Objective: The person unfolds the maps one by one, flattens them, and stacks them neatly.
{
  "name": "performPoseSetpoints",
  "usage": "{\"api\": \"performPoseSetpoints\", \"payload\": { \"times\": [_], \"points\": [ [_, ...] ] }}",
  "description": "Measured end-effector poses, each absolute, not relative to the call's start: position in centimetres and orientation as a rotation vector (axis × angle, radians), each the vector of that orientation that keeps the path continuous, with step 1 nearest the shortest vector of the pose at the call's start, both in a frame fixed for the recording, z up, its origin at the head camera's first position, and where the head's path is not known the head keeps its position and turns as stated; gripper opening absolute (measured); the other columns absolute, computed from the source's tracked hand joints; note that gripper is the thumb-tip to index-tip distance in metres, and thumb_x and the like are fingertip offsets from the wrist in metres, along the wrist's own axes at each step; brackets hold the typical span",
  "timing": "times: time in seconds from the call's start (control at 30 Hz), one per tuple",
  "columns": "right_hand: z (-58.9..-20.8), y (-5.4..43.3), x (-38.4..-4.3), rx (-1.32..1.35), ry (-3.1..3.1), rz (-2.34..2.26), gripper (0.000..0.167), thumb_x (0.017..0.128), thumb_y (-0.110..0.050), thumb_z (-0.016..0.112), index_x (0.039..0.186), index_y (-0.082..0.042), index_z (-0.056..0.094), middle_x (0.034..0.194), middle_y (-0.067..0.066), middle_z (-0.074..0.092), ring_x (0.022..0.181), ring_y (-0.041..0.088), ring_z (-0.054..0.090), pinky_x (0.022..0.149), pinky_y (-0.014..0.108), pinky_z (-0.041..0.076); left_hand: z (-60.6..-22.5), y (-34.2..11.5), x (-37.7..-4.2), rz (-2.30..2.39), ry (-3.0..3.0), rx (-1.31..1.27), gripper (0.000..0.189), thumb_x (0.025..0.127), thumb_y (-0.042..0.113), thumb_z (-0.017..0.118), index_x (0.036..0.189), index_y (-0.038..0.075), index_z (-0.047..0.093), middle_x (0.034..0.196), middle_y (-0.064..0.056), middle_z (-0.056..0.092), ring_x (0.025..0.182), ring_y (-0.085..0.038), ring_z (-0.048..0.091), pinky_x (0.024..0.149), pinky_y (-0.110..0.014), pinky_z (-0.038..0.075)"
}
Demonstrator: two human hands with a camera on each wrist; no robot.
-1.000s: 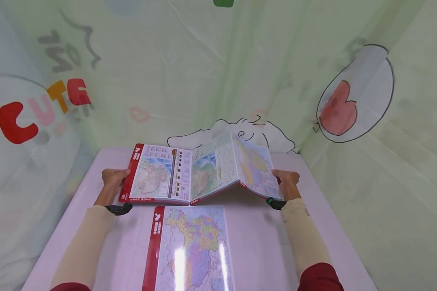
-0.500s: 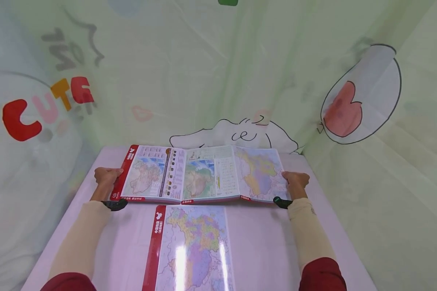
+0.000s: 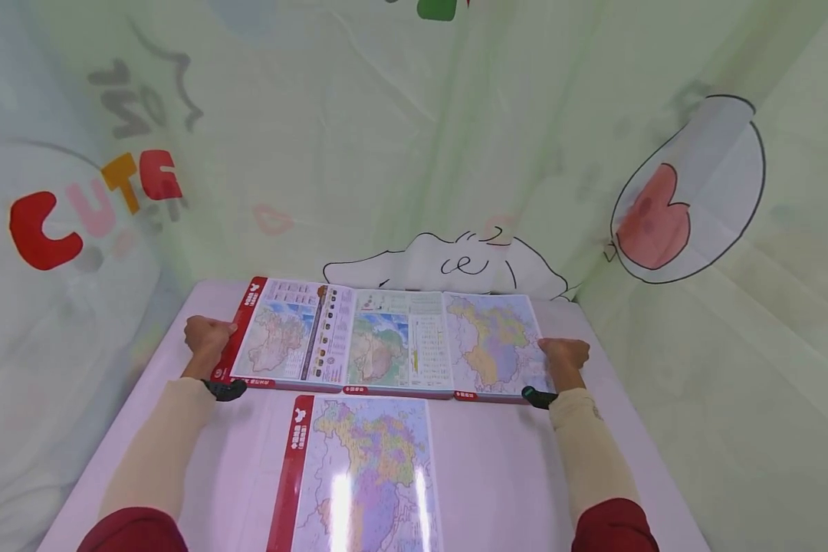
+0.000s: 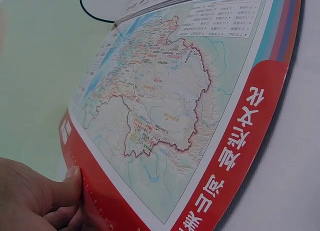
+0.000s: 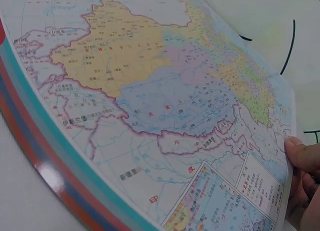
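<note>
A folding map (image 3: 379, 349) with three printed panels lies spread across the back of the table. My left hand (image 3: 207, 335) pinches its red left edge, thumb on top, as the left wrist view shows with the hand (image 4: 40, 196) at the red border. At the other end my right hand (image 3: 566, 356) pinches the right edge of the panel with the coloured map. In the right wrist view that hand (image 5: 304, 176) has its thumb on the printed face and fingers curled underneath. The panels look nearly flat, with the folds still visible between them.
A second glossy map sheet (image 3: 366, 475) with a red left strip lies in front of the folding map, light glaring on it. Pale curtains with drawings (image 3: 648, 207) enclose the pinkish-white table (image 3: 497, 475) at the back and sides.
The folding map's raised fold between the middle and right panels has dropped, so the panels have flattened. Both hands have moved slightly apart, keeping hold of the edges.
</note>
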State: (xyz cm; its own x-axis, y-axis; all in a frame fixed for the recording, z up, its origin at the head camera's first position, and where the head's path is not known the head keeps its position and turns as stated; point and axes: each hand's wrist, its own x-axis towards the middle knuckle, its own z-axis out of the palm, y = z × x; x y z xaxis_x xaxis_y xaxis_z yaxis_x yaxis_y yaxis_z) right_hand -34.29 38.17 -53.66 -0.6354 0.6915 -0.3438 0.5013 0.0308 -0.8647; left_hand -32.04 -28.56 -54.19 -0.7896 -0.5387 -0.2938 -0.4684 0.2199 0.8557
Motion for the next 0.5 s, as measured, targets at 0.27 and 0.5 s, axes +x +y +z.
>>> {"api": "performPoseSetpoints", "payload": {
  "times": [0.27, 0.5],
  "points": [
    [-54.4, 38.1, -34.3, -1.219, -2.138, 1.589, 0.045, 0.099, -0.007, 0.079, 0.141, 0.004, 0.068, 0.142, 0.025, 0.07, 0.098, 0.024, 0.068, 0.083, 0.03, 0.059, -54.9, -28.0, -32.3, -1.509, -2.426, 0.989, 0.056, 0.106, 0.023, 0.067, 0.149, -0.012, 0.057, 0.151, -0.035, 0.061, 0.126, -0.059, 0.068, 0.105, -0.071, 0.055],
    [-54.5, 38.1, -34.6, -1.185, -2.199, 1.532, 0.044, 0.101, -0.01, 0.076, 0.142, 0.005, 0.067, 0.143, 0.026, 0.069, 0.103, 0.027, 0.07, 0.095, 0.036, 0.063, -54.6, -27.4, -32.3, -1.365, -2.449, 0.971, 0.05, 0.106, 0.02, 0.067, 0.142, -0.013, 0.063, 0.146, -0.036, 0.064, 0.123, -0.057, 0.069, 0.107, -0.071, 0.054]
  ]
}}
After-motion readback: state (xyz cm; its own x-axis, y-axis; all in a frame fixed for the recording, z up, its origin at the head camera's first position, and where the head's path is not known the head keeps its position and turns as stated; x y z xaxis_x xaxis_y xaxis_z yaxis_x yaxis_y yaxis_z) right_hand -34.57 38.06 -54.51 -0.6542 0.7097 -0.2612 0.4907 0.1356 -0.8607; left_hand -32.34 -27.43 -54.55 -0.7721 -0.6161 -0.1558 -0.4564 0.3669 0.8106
